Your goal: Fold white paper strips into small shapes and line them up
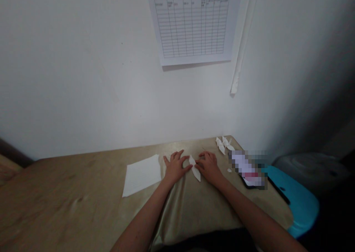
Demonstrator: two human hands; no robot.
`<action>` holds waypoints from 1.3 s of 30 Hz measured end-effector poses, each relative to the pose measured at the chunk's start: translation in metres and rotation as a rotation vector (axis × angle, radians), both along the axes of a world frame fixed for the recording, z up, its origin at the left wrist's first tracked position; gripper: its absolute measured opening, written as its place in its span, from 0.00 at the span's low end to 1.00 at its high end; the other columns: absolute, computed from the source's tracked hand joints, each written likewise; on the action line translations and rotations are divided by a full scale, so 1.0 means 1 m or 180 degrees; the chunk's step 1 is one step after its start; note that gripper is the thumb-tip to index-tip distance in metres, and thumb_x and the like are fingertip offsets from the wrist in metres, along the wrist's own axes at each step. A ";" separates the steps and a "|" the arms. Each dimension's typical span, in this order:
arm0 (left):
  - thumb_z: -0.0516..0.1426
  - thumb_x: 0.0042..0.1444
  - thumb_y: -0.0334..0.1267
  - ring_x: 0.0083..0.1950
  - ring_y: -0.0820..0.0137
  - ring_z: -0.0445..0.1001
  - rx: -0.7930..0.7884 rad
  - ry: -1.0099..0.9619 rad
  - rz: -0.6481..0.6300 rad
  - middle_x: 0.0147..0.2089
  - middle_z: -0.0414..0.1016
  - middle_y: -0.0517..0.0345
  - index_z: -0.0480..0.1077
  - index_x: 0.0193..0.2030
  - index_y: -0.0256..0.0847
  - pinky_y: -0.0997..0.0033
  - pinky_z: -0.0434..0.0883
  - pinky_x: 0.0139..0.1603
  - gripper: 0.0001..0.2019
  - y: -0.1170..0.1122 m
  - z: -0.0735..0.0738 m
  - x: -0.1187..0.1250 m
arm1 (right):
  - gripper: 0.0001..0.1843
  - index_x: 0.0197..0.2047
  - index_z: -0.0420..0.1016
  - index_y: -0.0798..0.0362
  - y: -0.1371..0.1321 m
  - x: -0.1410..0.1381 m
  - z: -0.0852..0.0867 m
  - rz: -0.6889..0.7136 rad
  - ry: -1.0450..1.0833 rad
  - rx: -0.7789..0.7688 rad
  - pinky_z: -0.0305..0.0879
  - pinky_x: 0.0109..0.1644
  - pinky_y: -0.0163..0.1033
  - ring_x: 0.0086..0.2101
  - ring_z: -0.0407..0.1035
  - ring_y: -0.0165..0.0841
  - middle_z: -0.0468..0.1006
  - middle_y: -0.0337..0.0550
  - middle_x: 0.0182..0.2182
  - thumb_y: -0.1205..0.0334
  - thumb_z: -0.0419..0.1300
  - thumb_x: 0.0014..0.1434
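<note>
A narrow, pointed piece of folded white paper [195,168] lies on the wooden table [69,193] between my two hands. My left hand [175,167] rests flat on the table with fingers spread, its thumb touching the left edge of the folded paper. My right hand [208,166] lies palm down on the right side, its fingers curled and its thumb pressing the paper's right edge. Neither hand lifts the paper off the table.
A flat white sheet [142,174] lies left of my left hand. Finished folded paper shapes [224,144] sit at the table's far right corner. A phone [248,169] lies at the right edge, above a turquoise stool [298,200]. A gridded chart [192,26] hangs on the wall.
</note>
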State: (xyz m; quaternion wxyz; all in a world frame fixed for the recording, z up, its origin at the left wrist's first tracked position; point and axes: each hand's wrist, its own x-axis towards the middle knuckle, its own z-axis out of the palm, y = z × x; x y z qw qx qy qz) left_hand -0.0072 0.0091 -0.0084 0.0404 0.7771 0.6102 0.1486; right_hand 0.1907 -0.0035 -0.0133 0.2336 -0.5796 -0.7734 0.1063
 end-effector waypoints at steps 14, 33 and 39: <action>0.58 0.63 0.51 0.72 0.49 0.53 -0.0074 -0.0096 -0.0260 0.73 0.59 0.68 0.79 0.48 0.65 0.19 0.40 0.66 0.10 0.006 -0.001 0.000 | 0.10 0.42 0.82 0.44 0.007 -0.002 -0.008 -0.0276 0.0184 0.0137 0.51 0.62 0.50 0.54 0.61 0.44 0.74 0.47 0.50 0.54 0.67 0.58; 0.66 0.55 0.43 0.71 0.49 0.57 0.0166 -0.0453 -0.0264 0.71 0.63 0.60 0.75 0.44 0.52 0.16 0.42 0.64 0.10 0.003 0.002 -0.002 | 0.07 0.37 0.83 0.46 0.007 -0.001 -0.014 0.0046 0.0355 0.0475 0.53 0.61 0.51 0.52 0.61 0.43 0.75 0.47 0.47 0.54 0.67 0.59; 0.67 0.54 0.41 0.68 0.54 0.62 0.0467 -0.0667 -0.0377 0.66 0.70 0.60 0.75 0.37 0.49 0.20 0.40 0.66 0.06 -0.002 0.005 0.001 | 0.08 0.40 0.83 0.46 0.010 -0.001 -0.017 0.0030 0.0405 0.0537 0.56 0.60 0.49 0.51 0.63 0.42 0.77 0.48 0.46 0.55 0.67 0.59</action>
